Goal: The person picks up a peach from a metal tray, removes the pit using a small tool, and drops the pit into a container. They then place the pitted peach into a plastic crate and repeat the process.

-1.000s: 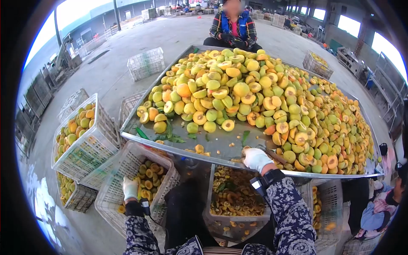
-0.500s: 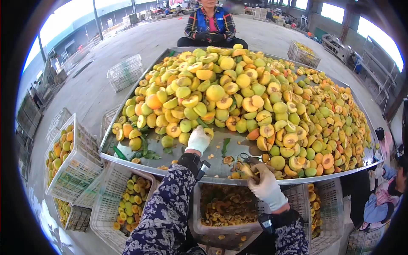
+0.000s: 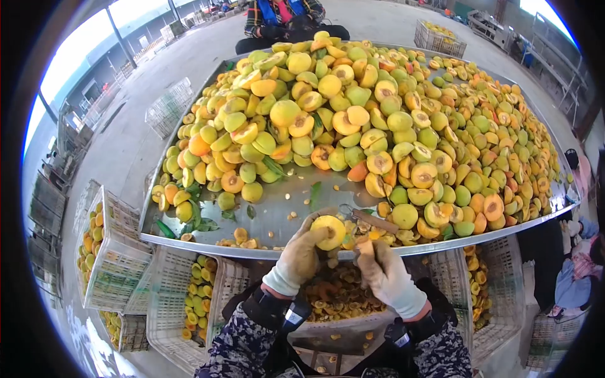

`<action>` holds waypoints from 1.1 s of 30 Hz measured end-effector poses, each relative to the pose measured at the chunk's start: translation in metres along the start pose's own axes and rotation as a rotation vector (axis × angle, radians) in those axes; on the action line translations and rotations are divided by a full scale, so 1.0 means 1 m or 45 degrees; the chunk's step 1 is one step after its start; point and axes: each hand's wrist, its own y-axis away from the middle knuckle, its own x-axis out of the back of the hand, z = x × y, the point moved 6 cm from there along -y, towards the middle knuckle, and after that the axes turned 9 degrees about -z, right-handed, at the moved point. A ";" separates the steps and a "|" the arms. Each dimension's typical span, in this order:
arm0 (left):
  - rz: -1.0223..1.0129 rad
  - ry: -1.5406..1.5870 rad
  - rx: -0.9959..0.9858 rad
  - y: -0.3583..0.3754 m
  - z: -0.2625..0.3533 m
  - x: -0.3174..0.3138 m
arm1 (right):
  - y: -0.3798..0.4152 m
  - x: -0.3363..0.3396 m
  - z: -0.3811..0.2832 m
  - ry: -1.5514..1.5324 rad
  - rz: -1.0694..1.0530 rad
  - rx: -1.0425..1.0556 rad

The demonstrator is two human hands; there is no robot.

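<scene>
My left hand (image 3: 295, 257), in a whitish, stained glove, is closed around a yellow peach half (image 3: 328, 232) just above the metal table's near edge. Beside it, my right hand (image 3: 389, 277), gloved too, pinches a short tan piece (image 3: 364, 244) that looks like a wooden handle; its tip is hard to make out. A brown-handled tool (image 3: 375, 222) with a wire loop lies on the table just beyond my right hand. A large heap of green-yellow peaches (image 3: 353, 120), many cut in half, covers most of the metal table (image 3: 290, 189).
Below the near edge sits a bin of scraps (image 3: 340, 296), with crates of peach halves to its left (image 3: 170, 302) and right (image 3: 504, 296). Another full crate (image 3: 120, 252) stands further left. A person (image 3: 287, 22) sits across the table; someone else (image 3: 576, 277) is at right.
My left hand has drawn back from the heap to the near edge, now with a peach half. My right hand has shifted slightly, and the brown-handled tool lies apart from it. The view has tilted down.
</scene>
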 end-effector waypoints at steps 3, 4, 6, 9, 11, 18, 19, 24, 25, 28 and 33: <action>-0.273 0.469 -0.034 -0.014 -0.009 -0.007 | 0.003 -0.002 0.005 0.163 0.134 -0.021; -0.273 0.485 -0.029 -0.017 -0.012 -0.008 | 0.003 0.000 0.007 0.210 0.165 -0.110; -0.224 0.320 -0.113 -0.022 -0.011 -0.011 | -0.001 0.002 0.004 0.195 0.163 -0.135; -0.244 0.169 -0.239 -0.025 -0.014 -0.010 | -0.008 0.006 -0.005 0.286 0.233 -0.124; -0.268 0.222 -0.219 -0.025 -0.012 -0.011 | -0.011 0.011 -0.012 0.559 0.367 -0.077; -0.183 -0.607 -0.319 -0.021 -0.005 -0.014 | -0.017 -0.001 0.000 0.557 0.250 -0.104; -0.186 -0.605 -0.318 -0.020 -0.006 -0.016 | -0.015 -0.002 0.003 0.558 0.252 -0.106; -0.059 -0.930 -0.511 -0.011 -0.001 -0.029 | -0.015 -0.013 0.001 0.801 0.187 -0.124; -0.049 -1.084 -0.622 -0.011 -0.003 -0.024 | -0.016 -0.013 -0.001 0.800 0.162 -0.097; -0.056 -0.830 -0.413 -0.015 -0.006 -0.016 | -0.018 -0.015 -0.001 0.844 0.091 -0.066; -0.080 -0.723 -0.098 -0.021 -0.013 -0.002 | -0.017 -0.018 0.001 0.891 0.074 -0.046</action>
